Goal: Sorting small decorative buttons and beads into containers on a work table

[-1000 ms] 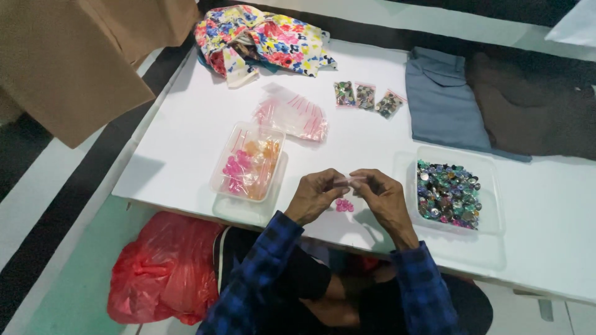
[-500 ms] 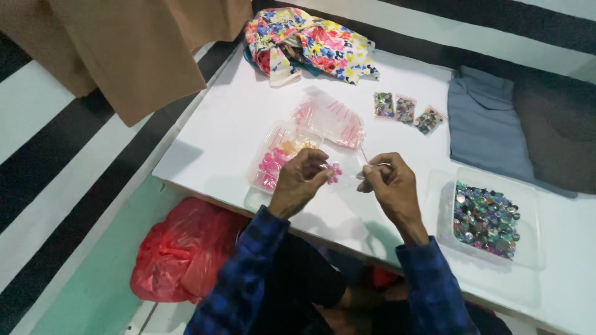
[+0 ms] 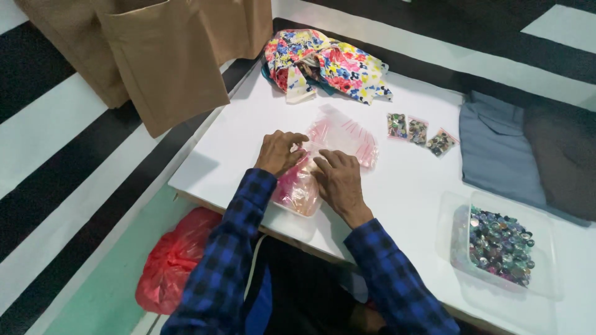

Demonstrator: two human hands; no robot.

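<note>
Three little filled bags (image 3: 417, 131) already sit on the white worktop (image 3: 403, 186), but the clear tub of shiny beads (image 3: 500, 246) looks pretty full, so I'd say lots remains. Left hand (image 3: 279, 152) curls and right hand (image 3: 338, 181) lies flat, both over the pink-tinted tray (image 3: 298, 189) beside the empty zip bags (image 3: 347, 133); can't tell if either grips anything.

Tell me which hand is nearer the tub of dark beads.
Right. The right hand lies over the pink tub, on the side facing the tub of dark beads; the left hand sits farther away.
</note>
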